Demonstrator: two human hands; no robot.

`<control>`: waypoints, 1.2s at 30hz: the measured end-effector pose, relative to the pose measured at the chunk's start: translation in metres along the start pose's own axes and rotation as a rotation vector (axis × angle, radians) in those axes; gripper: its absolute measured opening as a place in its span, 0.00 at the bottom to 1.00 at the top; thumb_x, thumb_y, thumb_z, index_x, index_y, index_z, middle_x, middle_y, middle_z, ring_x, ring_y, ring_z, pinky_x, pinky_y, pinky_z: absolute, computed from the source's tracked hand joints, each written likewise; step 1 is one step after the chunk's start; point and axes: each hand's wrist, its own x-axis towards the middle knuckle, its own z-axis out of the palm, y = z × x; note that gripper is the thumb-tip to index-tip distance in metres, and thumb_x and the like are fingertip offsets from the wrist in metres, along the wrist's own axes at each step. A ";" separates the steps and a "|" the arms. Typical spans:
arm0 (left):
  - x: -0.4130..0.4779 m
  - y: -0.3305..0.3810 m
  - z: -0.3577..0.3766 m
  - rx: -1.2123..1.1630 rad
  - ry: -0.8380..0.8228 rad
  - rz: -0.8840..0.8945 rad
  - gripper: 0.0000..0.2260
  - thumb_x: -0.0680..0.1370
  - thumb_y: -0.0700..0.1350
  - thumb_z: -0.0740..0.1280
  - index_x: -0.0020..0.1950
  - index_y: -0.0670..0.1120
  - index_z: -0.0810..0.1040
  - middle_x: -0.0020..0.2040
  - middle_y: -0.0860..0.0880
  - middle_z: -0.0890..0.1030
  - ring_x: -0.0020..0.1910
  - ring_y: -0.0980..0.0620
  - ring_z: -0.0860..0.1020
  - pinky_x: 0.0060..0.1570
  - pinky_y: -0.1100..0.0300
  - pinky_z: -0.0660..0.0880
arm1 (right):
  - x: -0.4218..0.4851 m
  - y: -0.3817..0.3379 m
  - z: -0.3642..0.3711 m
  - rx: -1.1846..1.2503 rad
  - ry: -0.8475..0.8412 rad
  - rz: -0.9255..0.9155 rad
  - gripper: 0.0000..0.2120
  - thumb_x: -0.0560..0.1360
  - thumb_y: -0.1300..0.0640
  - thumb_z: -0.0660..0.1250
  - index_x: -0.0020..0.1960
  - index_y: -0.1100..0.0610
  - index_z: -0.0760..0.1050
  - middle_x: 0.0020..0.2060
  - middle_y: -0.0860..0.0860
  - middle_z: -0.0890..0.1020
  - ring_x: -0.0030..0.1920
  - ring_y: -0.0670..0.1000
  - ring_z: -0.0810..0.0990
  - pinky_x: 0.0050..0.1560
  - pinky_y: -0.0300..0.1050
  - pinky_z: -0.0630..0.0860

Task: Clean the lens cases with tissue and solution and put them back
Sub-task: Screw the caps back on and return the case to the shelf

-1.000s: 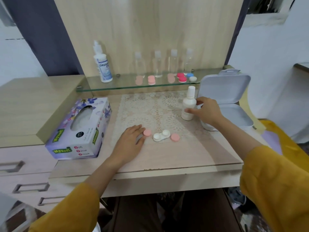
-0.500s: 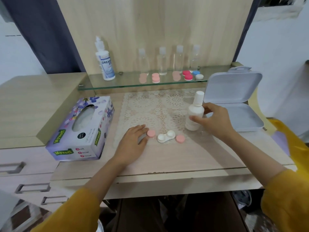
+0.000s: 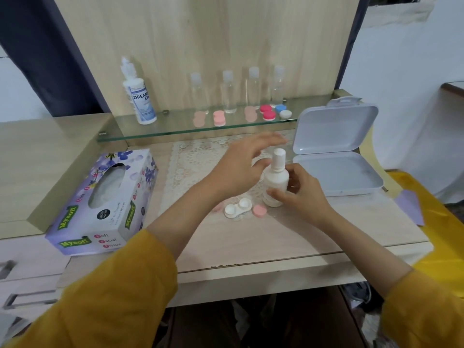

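Note:
A white open lens case (image 3: 238,208) lies on the desk with one pink cap (image 3: 259,211) to its right and another pink cap (image 3: 219,206) partly hidden behind my left wrist. My right hand (image 3: 300,194) grips a small white solution bottle (image 3: 275,182) that stands just behind the case. My left hand (image 3: 244,163) hovers beside the bottle's cap, its fingers spread and blurred, holding nothing. A purple tissue box (image 3: 105,204) sits on the left.
A glass shelf (image 3: 175,130) carries a large solution bottle (image 3: 138,96), several clear bottles and more lens cases, pink (image 3: 219,118), red (image 3: 267,113) and blue-white (image 3: 283,111). An open white plastic box (image 3: 336,156) stands right of the bottle. A lace mat (image 3: 193,162) covers the desk centre.
My left hand has lifted off the desk and moved right toward the bottle's cap. My right hand has drawn the bottle closer to the lens case.

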 end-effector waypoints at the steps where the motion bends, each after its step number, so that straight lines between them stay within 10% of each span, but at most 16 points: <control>1: 0.006 0.004 0.002 0.013 -0.053 0.007 0.20 0.75 0.30 0.61 0.62 0.48 0.76 0.65 0.52 0.74 0.63 0.58 0.69 0.58 0.69 0.69 | -0.001 0.001 0.001 0.018 -0.004 -0.004 0.19 0.66 0.61 0.75 0.52 0.55 0.70 0.43 0.46 0.78 0.44 0.44 0.78 0.44 0.29 0.74; 8: 0.025 0.006 0.008 0.190 -0.043 -0.077 0.11 0.73 0.42 0.69 0.55 0.47 0.80 0.54 0.49 0.80 0.41 0.58 0.73 0.43 0.73 0.68 | -0.001 0.005 0.003 0.052 -0.002 -0.029 0.19 0.67 0.62 0.74 0.52 0.55 0.69 0.43 0.44 0.78 0.45 0.40 0.78 0.43 0.28 0.74; 22: 0.022 0.003 0.000 0.135 -0.096 -0.063 0.18 0.74 0.33 0.65 0.61 0.49 0.77 0.56 0.51 0.78 0.48 0.56 0.77 0.49 0.67 0.73 | -0.001 0.008 0.004 0.106 0.000 -0.003 0.20 0.66 0.61 0.75 0.54 0.57 0.70 0.44 0.45 0.79 0.46 0.40 0.78 0.42 0.28 0.74; 29: 0.027 0.003 0.006 0.253 -0.047 -0.083 0.06 0.72 0.48 0.70 0.45 0.48 0.78 0.44 0.54 0.76 0.42 0.55 0.74 0.43 0.61 0.71 | -0.003 0.007 0.004 0.135 0.005 0.030 0.21 0.65 0.62 0.75 0.53 0.55 0.71 0.44 0.46 0.79 0.47 0.42 0.79 0.41 0.28 0.74; 36: 0.021 0.000 0.012 0.210 0.143 -0.118 0.13 0.69 0.55 0.72 0.38 0.46 0.76 0.37 0.51 0.79 0.38 0.53 0.75 0.42 0.53 0.74 | -0.014 0.005 0.009 0.230 0.040 0.060 0.21 0.64 0.64 0.75 0.53 0.53 0.72 0.46 0.46 0.80 0.45 0.42 0.79 0.44 0.37 0.78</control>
